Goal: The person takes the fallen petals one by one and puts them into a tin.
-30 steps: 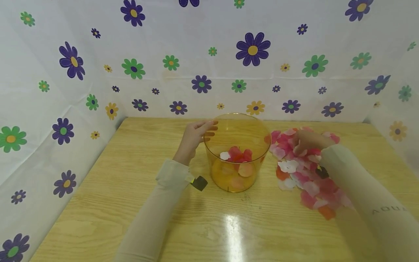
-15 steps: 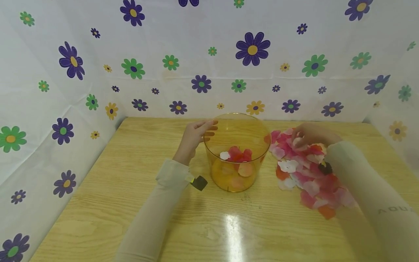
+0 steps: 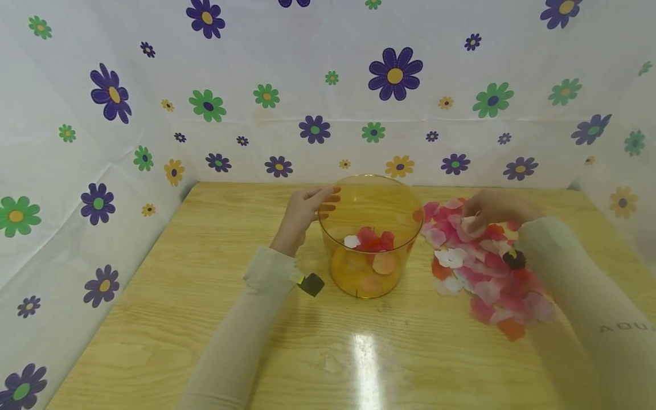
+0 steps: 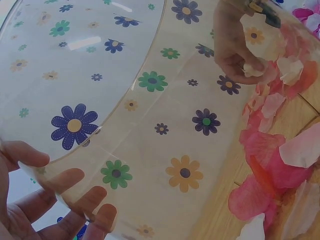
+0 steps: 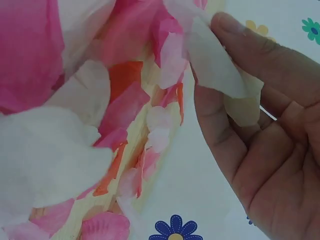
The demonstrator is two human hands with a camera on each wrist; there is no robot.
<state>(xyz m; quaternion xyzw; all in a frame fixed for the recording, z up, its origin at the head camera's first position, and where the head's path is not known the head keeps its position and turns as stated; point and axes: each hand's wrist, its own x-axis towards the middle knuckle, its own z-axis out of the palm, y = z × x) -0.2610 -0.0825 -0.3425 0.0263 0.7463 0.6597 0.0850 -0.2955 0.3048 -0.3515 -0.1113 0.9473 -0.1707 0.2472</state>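
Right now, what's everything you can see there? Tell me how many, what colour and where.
Container: 1, see-through amber, centre of the view.
Inner petals: several, red, white and peach, inside the container.
Loose petals: too many to count, pink, red, orange and white, right of the container.
Pinched petal: at least 1, pale, in the right hand.
Table: 1, yellowish wood, under the container.
Flowered cloth: sheets uncountable, white with coloured print, behind and both sides.
Dark pieces: 2, black, one by each wrist.
Sleeves: 2, pale, both arms.
Left hand: 1, touching the container's left side.
Right hand: 1, over the loose petals.
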